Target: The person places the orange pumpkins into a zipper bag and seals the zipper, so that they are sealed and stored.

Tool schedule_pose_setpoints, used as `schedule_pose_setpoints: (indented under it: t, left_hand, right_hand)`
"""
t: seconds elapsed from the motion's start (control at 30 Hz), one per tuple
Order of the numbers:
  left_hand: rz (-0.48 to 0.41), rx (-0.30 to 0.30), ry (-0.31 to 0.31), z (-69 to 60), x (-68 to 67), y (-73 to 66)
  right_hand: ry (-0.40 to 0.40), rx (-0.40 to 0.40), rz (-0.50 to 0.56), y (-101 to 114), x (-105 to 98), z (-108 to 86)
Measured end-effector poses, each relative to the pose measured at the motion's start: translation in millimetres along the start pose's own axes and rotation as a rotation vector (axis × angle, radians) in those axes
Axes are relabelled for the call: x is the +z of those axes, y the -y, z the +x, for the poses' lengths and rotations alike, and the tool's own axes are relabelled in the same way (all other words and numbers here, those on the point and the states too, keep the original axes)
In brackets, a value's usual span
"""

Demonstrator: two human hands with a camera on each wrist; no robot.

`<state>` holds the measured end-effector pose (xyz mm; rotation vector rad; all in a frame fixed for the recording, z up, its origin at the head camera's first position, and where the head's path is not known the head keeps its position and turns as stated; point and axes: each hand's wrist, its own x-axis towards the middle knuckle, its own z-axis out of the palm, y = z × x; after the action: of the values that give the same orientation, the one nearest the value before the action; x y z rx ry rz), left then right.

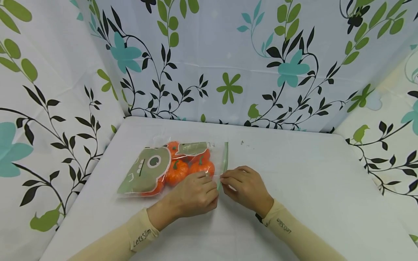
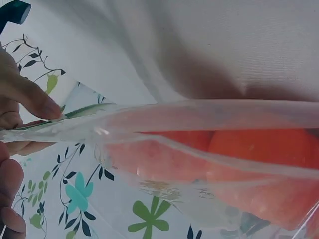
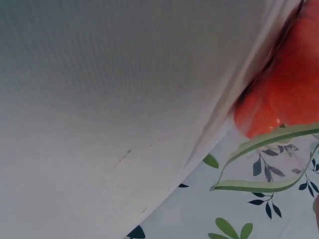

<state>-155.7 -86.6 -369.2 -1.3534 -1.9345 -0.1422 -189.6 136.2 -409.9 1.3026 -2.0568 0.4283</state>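
A clear zip bag [image 1: 143, 174] with a green cartoon creature printed on it lies on the table, its green-edged mouth [image 1: 225, 156] to the right. Several orange toy pumpkins [image 1: 177, 172] fill it. My left hand [image 1: 197, 194] pinches the near part of the bag's mouth with curled fingers. Close beside it, my right hand [image 1: 243, 185] pinches the green strip between thumb and fingers, as the left wrist view also shows. In the right wrist view the two green strips [image 3: 249, 186] stand apart at the far end of the mouth. The left fingertips are mostly hidden.
A white cloth covers the table [image 1: 303, 181], with small dark specks [image 1: 243, 143] beyond the right hand. Curtains [image 1: 196, 54] printed with leaves and flowers hang behind and at both sides.
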Motion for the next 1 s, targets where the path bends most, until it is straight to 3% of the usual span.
schedule_pose_setpoints:
  t: [0.6,1.0]
  left_hand:
    - [-0.035,-0.007,-0.052,2.9,-3.0,-3.3]
    - [-0.034,-0.011,-0.039,2.3,-3.2,-8.0]
  right_hand:
    - [0.079,0.079,-0.041,-28,11,5.5]
    - [0.113,0.121,-0.057,-43,22,6.2]
